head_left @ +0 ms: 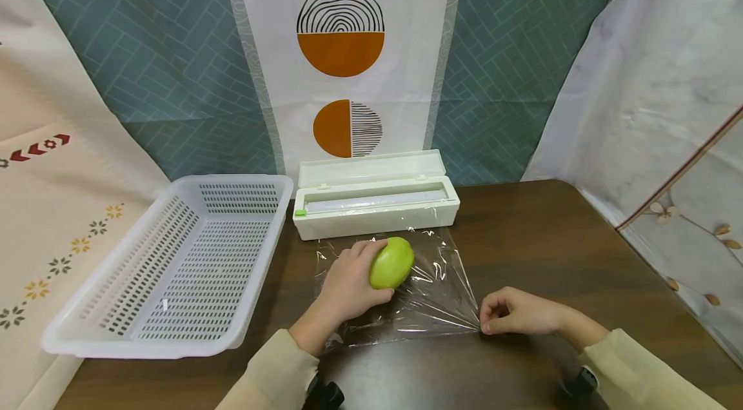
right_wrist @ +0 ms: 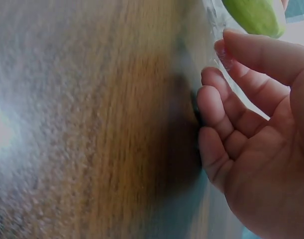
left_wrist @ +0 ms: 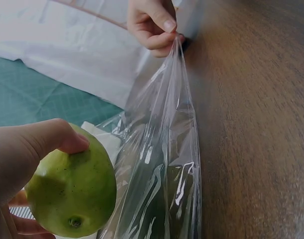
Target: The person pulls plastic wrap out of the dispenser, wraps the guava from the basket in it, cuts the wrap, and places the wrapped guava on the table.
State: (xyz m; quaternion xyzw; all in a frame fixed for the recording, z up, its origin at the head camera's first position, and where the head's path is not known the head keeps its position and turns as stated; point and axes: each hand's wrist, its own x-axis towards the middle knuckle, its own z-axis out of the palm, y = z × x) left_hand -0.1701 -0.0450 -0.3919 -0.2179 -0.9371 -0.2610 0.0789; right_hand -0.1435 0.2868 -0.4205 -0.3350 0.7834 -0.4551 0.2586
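Observation:
My left hand (head_left: pixel 353 278) grips an oval, smooth green fruit (head_left: pixel 392 263), thumb on one side and fingers curled round the other. In the left wrist view a small stem scar shows on the fruit (left_wrist: pixel 72 184). Beneath it in the head view spreads a sheet of clear plastic wrap (head_left: pixel 429 294), reaching back to the white wrap dispenser box (head_left: pixel 377 216). Between thumb and index finger, my right hand (head_left: pixel 516 312) pinches the near right corner of the wrap, drawing creases towards it. The right wrist view shows the other fingers of the right hand (right_wrist: pixel 256 119) curled loosely.
The dispenser's lid (head_left: pixel 371 167) stands raised, with a roll of wrap (head_left: pixel 377 201) inside. A white perforated plastic basket (head_left: pixel 261 268) stands on the left of the brown wooden table (head_left: pixel 522 242). Patterned cloths (head_left: pixel 499 75) hang behind and at both sides.

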